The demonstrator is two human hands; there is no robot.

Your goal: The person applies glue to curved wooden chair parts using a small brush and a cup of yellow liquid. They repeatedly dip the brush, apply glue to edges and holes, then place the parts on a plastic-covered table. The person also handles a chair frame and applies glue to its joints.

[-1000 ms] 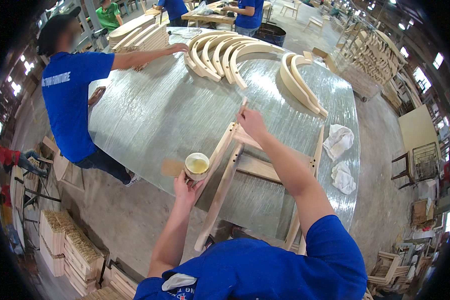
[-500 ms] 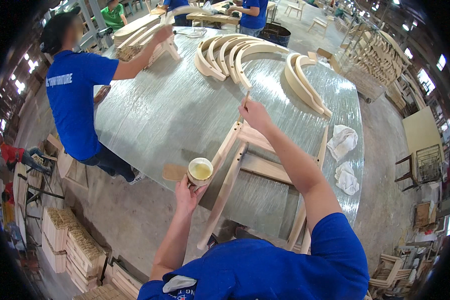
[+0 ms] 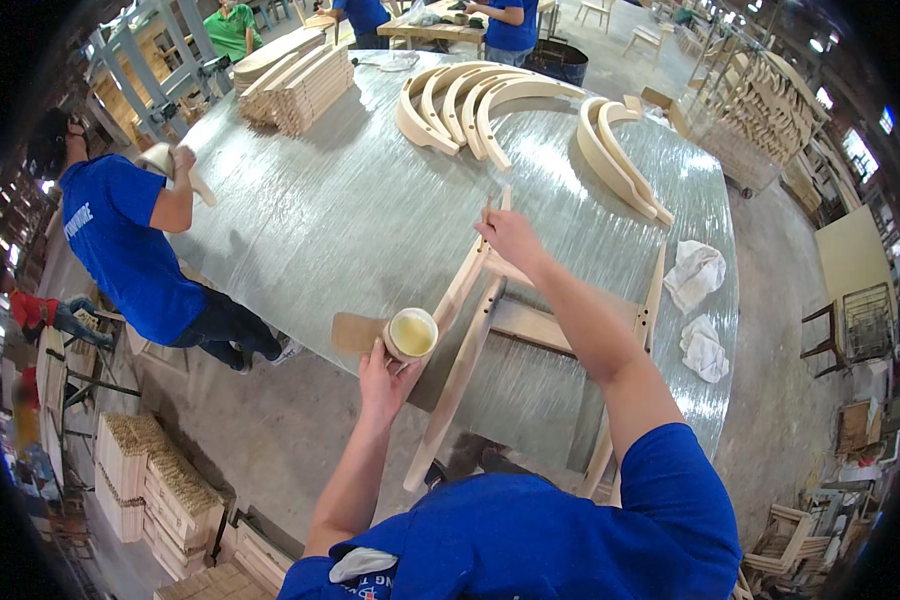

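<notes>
My left hand [image 3: 380, 380] is closed around a small round cup [image 3: 413, 335] of pale yellowish liquid, beside a leg of a bare wooden chair frame [image 3: 537, 328]. The frame lies at the table's near side, with dark holes at its joints. My right hand [image 3: 510, 243] pinches a thin wooden stick [image 3: 487, 210] at the frame's far left joint. The stick's lower end is too small to make out, and my forearm covers part of the frame. A flat wooden piece [image 3: 356, 333] sticks out behind the cup.
Curved wooden parts [image 3: 490, 105] stand in a row on the plastic-covered table [image 3: 300, 230], with another pair [image 3: 610, 165] farther right. Two white cloths [image 3: 695, 275] lie near the right edge. A wood stack [image 3: 300, 95] is far left. A co-worker [image 3: 130, 240] stands left, holding a wooden piece.
The co-worker has drawn back from the wood stack and moved left, with a wooden piece in hand. My right hand has shifted slightly at the joint; the cup stays in my left hand.
</notes>
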